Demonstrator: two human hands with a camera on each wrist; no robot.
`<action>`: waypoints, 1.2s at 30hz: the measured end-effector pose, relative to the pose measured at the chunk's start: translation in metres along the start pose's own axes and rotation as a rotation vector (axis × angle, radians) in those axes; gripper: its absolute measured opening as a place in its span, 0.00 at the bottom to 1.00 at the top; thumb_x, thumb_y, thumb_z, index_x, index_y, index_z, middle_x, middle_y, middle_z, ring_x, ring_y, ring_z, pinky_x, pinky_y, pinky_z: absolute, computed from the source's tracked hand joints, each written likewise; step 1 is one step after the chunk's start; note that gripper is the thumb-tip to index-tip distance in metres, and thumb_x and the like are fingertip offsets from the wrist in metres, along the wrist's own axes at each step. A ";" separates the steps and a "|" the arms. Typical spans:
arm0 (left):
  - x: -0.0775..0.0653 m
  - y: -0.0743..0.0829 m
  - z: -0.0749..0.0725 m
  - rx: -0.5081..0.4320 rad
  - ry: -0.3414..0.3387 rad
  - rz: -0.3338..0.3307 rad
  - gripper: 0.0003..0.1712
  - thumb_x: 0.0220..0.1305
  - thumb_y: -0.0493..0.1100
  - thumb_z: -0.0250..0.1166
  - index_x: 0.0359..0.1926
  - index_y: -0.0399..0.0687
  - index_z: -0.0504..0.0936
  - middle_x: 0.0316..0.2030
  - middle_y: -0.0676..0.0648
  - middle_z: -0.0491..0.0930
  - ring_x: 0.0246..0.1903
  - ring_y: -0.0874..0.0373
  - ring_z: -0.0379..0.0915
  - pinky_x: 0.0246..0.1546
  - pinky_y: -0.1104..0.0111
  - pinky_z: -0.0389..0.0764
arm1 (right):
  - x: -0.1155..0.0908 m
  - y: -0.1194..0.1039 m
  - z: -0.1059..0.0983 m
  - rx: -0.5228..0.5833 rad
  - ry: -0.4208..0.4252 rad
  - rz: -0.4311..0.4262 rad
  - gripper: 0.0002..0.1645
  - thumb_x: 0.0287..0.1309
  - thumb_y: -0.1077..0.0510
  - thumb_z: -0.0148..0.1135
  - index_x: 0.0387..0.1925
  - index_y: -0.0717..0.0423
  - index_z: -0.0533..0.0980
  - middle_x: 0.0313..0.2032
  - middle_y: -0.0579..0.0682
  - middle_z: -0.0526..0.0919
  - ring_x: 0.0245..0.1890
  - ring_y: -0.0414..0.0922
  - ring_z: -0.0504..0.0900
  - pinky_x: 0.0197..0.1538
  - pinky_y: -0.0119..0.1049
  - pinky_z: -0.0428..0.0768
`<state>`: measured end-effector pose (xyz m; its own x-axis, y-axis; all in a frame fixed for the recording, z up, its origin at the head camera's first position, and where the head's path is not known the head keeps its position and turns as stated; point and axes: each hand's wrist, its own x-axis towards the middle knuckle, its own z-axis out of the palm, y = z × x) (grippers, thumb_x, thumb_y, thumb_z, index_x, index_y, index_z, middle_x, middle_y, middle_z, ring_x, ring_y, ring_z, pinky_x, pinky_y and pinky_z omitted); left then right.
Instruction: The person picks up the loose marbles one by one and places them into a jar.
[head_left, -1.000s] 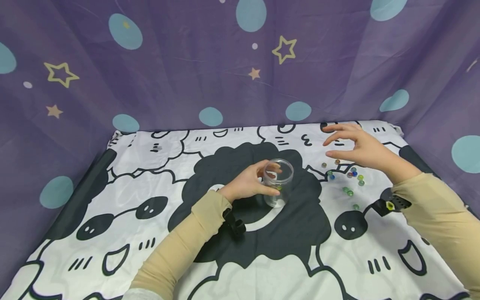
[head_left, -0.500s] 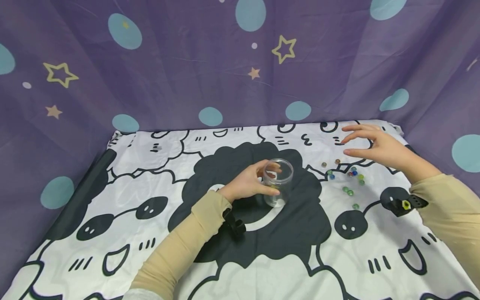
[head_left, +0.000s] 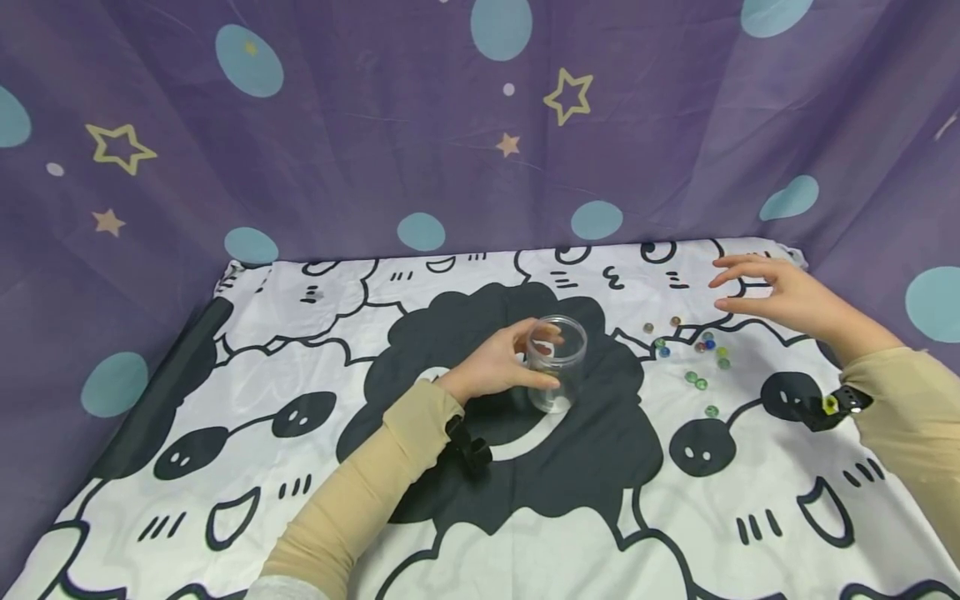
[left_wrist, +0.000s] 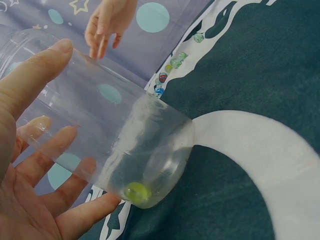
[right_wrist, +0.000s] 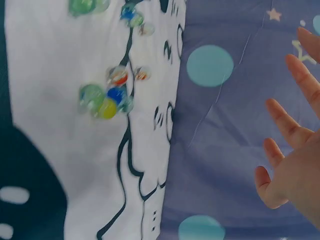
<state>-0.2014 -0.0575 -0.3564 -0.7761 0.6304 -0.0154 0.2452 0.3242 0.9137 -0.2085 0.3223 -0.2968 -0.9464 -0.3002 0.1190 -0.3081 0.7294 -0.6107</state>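
Left hand [head_left: 487, 367] grips clear jar [head_left: 572, 375], yellow-green marble [left_wrist: 137, 192] inside at the bottom; right hand [head_left: 797, 300], fingers apart, hangs near loose marbles [head_left: 709, 344] scattered on patterned cloth [head_left: 570, 554].

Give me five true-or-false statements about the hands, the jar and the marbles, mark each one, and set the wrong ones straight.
1. The left hand holds the clear jar. True.
2. In the head view, the loose marbles lie to the left of the jar. False: they lie on the cloth to its right.
3. A yellow-green marble is inside the jar. True.
4. The right hand also grips the jar. False: it is well apart from the jar and holds nothing.
5. The top of the jar is uncovered. True.
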 end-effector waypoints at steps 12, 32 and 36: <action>0.000 0.002 -0.001 0.003 0.002 -0.010 0.40 0.50 0.38 0.74 0.64 0.43 0.68 0.59 0.45 0.74 0.52 0.54 0.71 0.53 0.61 0.72 | -0.001 0.029 0.002 -0.021 -0.067 0.121 0.25 0.54 0.57 0.67 0.51 0.67 0.75 0.63 0.66 0.64 0.67 0.65 0.55 0.62 0.67 0.53; 0.000 0.000 0.001 -0.019 0.011 -0.004 0.40 0.49 0.37 0.74 0.64 0.43 0.68 0.59 0.43 0.74 0.52 0.54 0.71 0.52 0.61 0.72 | -0.010 0.067 0.022 -0.087 -0.178 0.093 0.21 0.49 0.58 0.70 0.45 0.65 0.79 0.60 0.74 0.65 0.61 0.70 0.60 0.57 0.68 0.59; 0.001 0.000 0.001 -0.026 0.007 -0.001 0.39 0.50 0.37 0.74 0.63 0.43 0.68 0.60 0.41 0.73 0.52 0.53 0.71 0.52 0.60 0.72 | -0.010 0.071 0.026 -0.129 -0.182 0.074 0.19 0.47 0.58 0.72 0.41 0.62 0.81 0.59 0.75 0.66 0.60 0.71 0.62 0.57 0.69 0.60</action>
<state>-0.2018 -0.0566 -0.3571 -0.7805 0.6250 -0.0135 0.2295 0.3065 0.9238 -0.2181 0.3611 -0.3622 -0.9376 -0.3401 -0.0724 -0.2592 0.8225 -0.5063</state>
